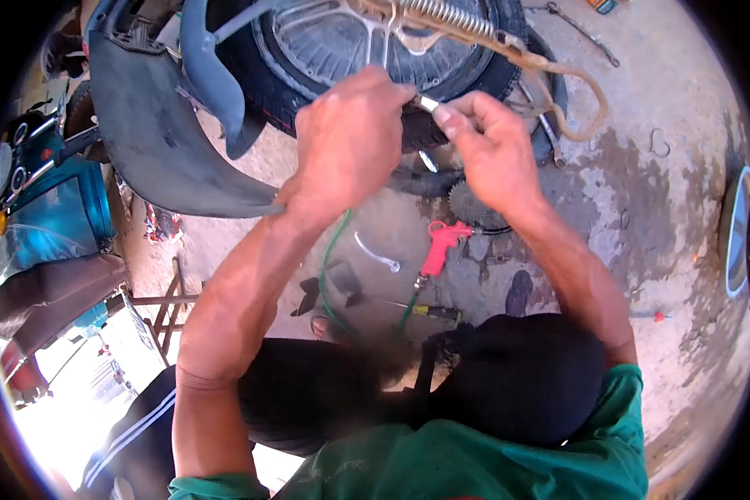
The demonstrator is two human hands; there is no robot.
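A wheel [325, 42] with a dusty grey hub and black tyre [262, 96] stands before me, with a coil spring [450, 18] across its upper right. My right hand [498, 154] pinches a small silvery-white piece [429, 103] between thumb and forefinger, in front of the tyre's near edge. Its exact kind is too small to tell. Close beside it, my left hand [350, 142] is closed, back toward me; its fingertips meet near the piece's left end. What they grip is hidden. A bent tan tube [596, 104] curves down right of the wheel.
A dark mudguard [154, 125] hangs left of my left forearm. On the floor lie a red air gun [442, 246] with a green hose [329, 275], a toothed sprocket [468, 204], a screwdriver [429, 312] and a wrench [587, 37]. A blue vehicle [58, 221] stands left, a round mirror [737, 233] right.
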